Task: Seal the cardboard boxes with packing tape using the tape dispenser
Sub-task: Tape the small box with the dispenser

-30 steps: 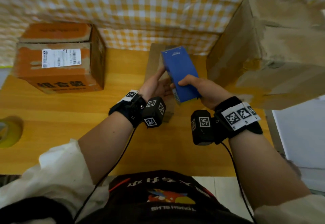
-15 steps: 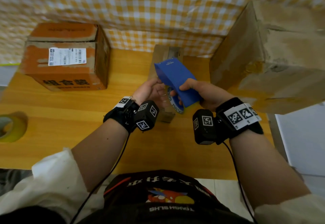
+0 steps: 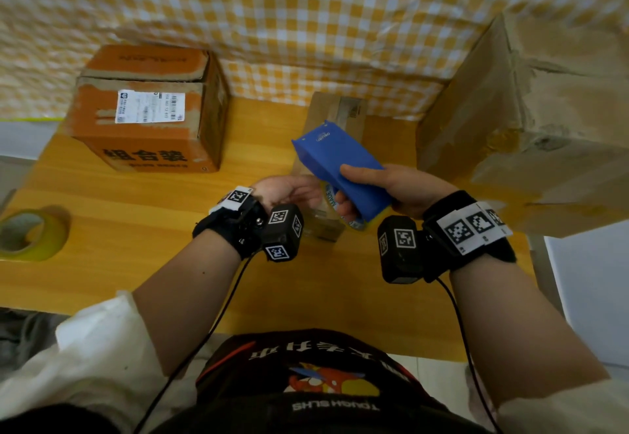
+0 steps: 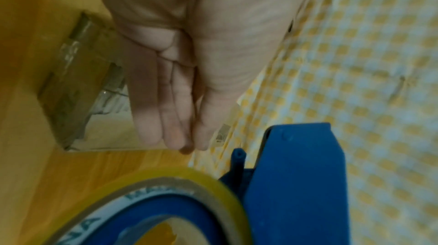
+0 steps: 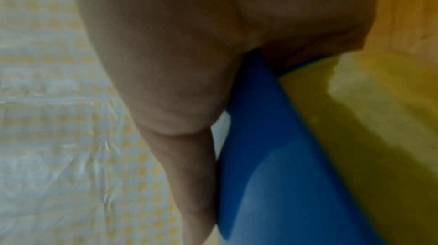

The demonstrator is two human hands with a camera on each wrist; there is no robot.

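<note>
My right hand [image 3: 384, 188] grips a blue tape dispenser [image 3: 337, 168] loaded with a yellowish tape roll [image 4: 166, 189], holding it tilted above a small brown cardboard box [image 3: 335, 117] in the middle of the table. In the right wrist view my thumb lies along the dispenser [image 5: 272, 155]. My left hand [image 3: 289, 191] is beside the dispenser's left side, fingers straight and together [image 4: 163, 110], holding nothing. The small box [image 4: 78, 84] shows clear tape on its flaps. An orange box [image 3: 149, 110] stands at the back left. A large brown box [image 3: 531, 120] stands at the right.
A loose roll of yellow tape [image 3: 32, 232] lies near the left edge of the wooden table [image 3: 136, 229]. A yellow-and-white checked cloth [image 3: 306, 18] hangs behind the table. White floor or furniture [image 3: 592, 297] shows past the right table edge.
The right hand has tilted the dispenser, its front now pointing up and left, and drawn it slightly nearer. The left hand has come off the dispenser and the small box and moved back.
</note>
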